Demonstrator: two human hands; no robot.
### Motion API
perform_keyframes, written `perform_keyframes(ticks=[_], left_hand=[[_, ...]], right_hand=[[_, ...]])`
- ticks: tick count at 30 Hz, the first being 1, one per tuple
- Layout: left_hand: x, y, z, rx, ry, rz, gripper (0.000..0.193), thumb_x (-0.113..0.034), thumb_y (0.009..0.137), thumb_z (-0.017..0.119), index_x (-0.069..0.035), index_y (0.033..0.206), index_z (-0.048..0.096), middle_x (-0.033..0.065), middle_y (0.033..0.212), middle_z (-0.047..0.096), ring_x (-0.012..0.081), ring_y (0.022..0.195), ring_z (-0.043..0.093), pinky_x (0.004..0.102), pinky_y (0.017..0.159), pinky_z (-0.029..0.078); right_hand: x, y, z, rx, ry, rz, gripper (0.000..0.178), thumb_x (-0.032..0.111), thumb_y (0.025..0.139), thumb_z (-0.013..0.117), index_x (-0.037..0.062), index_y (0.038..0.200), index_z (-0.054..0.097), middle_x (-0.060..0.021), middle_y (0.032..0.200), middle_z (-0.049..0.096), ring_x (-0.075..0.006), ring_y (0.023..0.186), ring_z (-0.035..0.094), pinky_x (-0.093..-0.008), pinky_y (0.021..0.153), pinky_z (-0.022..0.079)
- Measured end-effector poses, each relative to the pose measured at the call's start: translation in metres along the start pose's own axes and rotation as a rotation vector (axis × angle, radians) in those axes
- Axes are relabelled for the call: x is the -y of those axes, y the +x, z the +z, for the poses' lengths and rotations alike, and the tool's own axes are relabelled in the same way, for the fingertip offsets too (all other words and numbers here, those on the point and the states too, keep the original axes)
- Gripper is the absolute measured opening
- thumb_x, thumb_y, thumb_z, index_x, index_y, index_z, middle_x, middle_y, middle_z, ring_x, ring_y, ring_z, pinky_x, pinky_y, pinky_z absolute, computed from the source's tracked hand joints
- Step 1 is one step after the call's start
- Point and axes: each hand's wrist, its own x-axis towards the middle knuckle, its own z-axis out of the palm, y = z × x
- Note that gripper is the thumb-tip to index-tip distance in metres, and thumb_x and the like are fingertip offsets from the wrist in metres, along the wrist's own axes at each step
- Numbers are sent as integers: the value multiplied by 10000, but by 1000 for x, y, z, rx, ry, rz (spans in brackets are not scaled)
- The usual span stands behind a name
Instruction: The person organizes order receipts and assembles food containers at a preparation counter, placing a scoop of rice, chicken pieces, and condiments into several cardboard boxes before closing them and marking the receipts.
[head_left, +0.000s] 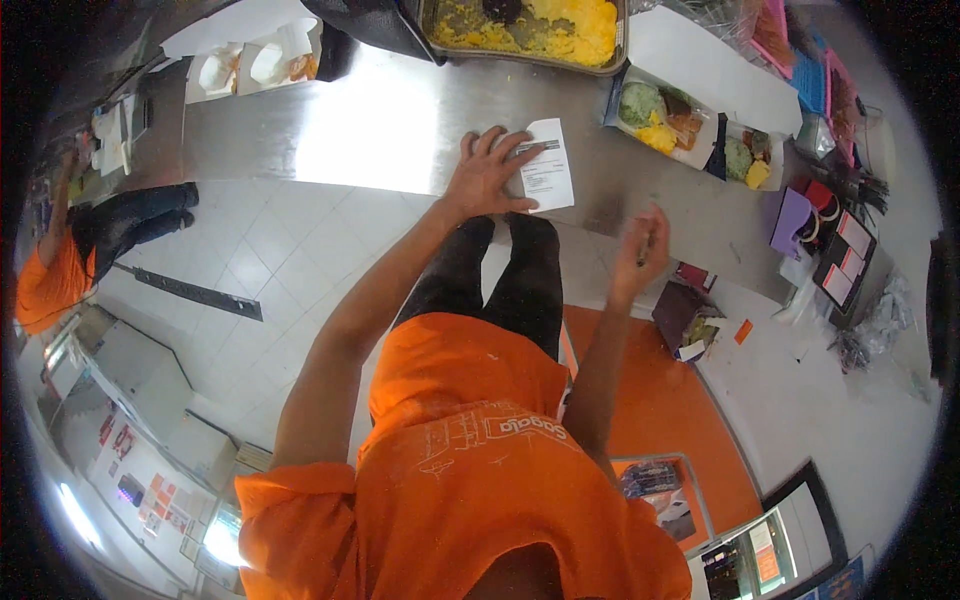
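Observation:
A white printed paper slip (550,185) lies on the steel counter (400,160) near its front edge. My left hand (487,178) rests on the slip's left side, fingers spread and stretched out. To the right of the slip, my right hand (641,250) hovers around the counter's front edge, smeared a little by motion. Its fingers are closed round a slim pen (643,250), mostly hidden in the grip.
A metal tray (432,38) of yellow food stands at the back. Open food boxes (690,125) hold meals at the back right; others (205,90) stand far left. A purple holder (788,222) stands right. Another person (50,275) works far left.

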Motion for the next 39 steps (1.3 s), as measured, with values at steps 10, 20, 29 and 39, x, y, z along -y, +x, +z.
perform_keyframes(ticks=[10, 20, 29, 39], left_hand=[[-23, 15, -6, 75, -71, 36, 747, -418, 637, 752, -265, 1317, 484, 9, 1428, 327, 348, 1330, 222, 595, 1044, 150], [-68, 30, 20, 270, -184, 133, 568, -195, 730, 678, -226, 1275, 525, -38, 1444, 343, 318, 1270, 334, 506, 1039, 290], [-77, 44, 17, 85, -394, 273, 308, -107, 719, 661, -102, 1027, 658, 74, 1095, 630, 266, 1097, 526, 408, 965, 398], [-75, 216, -85, -341, -156, 241, 614, -258, 745, 694, -166, 1308, 469, 143, 1203, 551, 343, 1174, 470, 447, 1037, 318]], right_hand=[[2, 88, -7, 142, -355, -431, 408, 85, 788, 642, 154, 1181, 561, -157, 1143, 530, -320, 1067, 524, -401, 859, 453], [6, 78, 16, 307, -203, -389, 81, 109, 845, 578, 82, 913, 614, -98, 885, 614, -312, 794, 609, -391, 683, 480], [41, 94, -13, 336, -153, -343, 203, 163, 819, 621, 99, 1011, 622, -98, 947, 624, -317, 799, 624, -402, 689, 503], [23, 229, -57, 369, -207, -265, 251, 143, 801, 663, 29, 1023, 633, -147, 757, 624, -255, 713, 609, -346, 674, 475]])
